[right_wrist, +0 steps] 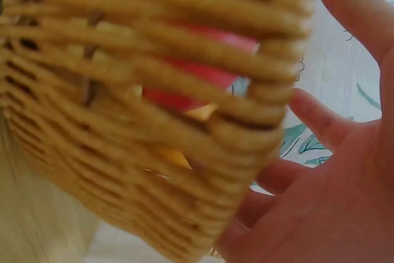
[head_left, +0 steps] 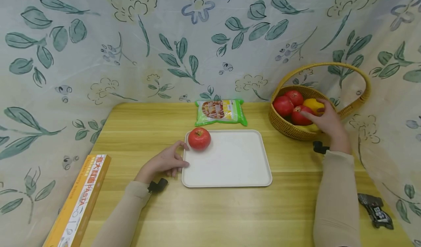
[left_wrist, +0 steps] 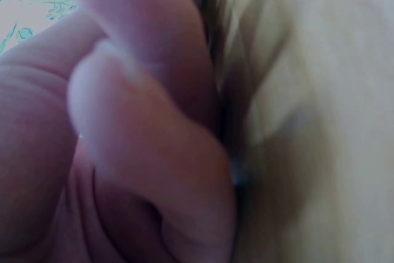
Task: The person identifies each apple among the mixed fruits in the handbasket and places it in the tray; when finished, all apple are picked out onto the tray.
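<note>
White tray [head_left: 230, 163] lies long axis sideways — left grip [head_left: 163, 161] spread alongside, right grip [head_left: 329, 124] spread over fruit [head_left: 297, 117].

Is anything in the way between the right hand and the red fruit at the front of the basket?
Nothing visible. The right hand already reaches over the near rim of the basket, beside the front red fruit. The handle appears to arch beyond the hand.
</note>
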A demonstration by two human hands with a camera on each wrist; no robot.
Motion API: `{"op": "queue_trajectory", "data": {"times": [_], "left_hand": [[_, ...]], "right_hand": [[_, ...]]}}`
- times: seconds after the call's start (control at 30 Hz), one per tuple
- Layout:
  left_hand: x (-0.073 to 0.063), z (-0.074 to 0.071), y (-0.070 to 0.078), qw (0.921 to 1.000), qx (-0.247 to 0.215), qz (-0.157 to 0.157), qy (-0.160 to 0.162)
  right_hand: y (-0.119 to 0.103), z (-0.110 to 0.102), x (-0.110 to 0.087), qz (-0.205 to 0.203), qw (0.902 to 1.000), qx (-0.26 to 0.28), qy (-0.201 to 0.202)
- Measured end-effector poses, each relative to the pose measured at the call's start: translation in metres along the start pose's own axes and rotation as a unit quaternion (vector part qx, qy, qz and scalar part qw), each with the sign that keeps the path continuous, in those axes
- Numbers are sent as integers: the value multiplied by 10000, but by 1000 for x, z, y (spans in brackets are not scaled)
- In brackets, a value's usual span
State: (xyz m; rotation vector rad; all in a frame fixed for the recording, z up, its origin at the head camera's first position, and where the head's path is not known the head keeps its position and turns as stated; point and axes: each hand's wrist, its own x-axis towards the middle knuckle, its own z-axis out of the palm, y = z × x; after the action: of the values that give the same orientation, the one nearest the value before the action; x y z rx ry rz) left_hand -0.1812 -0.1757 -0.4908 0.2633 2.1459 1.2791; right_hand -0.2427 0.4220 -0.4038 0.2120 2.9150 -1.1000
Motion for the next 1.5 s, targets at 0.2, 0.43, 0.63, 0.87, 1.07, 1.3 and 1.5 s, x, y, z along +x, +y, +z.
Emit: {"op": "queue_trajectory", "data": {"times": [0.2,0.43,0.63,0.87,1.07,1.3,1.5], "left_hand": [[0,-1,0,10000,33,6,16],[1,-1,-2,10000,45,37,8],[1,0,-2,10000,68,26,-4],[1,0,-4,10000,49,19,-2],[1,1,-4,10000,57,51,-20],[1,1,-3,10000,76,45,-22],[0,0,-2,10000,92,28,-24]], "right_hand": [[6,-3,2,225,9980,-393,-440],[9,-3,5,342,9951,-619,-689],[10,-3,7,407,9909,-966,-842],[12,1,8,440,9887,-1164,-839],[11,6,5,525,9881,-1275,-684],[9,9,6,655,9849,-1493,-577],[13,12,9,515,9877,-1429,-382]]}}
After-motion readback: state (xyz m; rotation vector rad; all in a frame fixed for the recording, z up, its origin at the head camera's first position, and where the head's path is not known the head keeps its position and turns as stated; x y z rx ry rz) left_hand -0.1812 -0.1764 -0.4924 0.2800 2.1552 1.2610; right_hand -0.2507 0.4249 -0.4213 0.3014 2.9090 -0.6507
